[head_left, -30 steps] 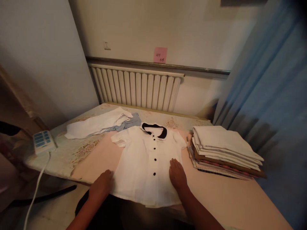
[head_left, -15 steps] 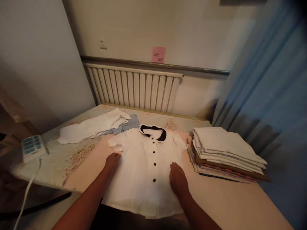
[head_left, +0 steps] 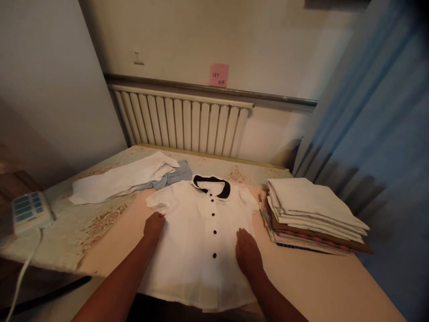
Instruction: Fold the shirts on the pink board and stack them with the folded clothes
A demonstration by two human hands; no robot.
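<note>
A white short-sleeved blouse [head_left: 191, 250] lies front up on a pink cloth, its collar trimmed in black and pointing away from me. Dark round buttons run down its middle, and its hem reaches the near table edge. My left hand [head_left: 154, 228] is at the blouse's left side just below the sleeve, fingers curled in on the fabric edge; the fingertips are partly hidden. On the right side of the blouse, my right hand [head_left: 248, 252] lies flat with its fingers stretched out.
A stack of folded clothes [head_left: 315, 210] stands right of the blouse. White and blue-grey garments [head_left: 124, 179] lie at the back left. A power strip [head_left: 31, 212] with a white cable is at far left. Behind are a radiator [head_left: 187, 120] and a blue curtain [head_left: 368, 134].
The view has shifted slightly, so the surroundings appear a little further left. Both hands stay at the sides of the blouse, with hardly any movement against it.
</note>
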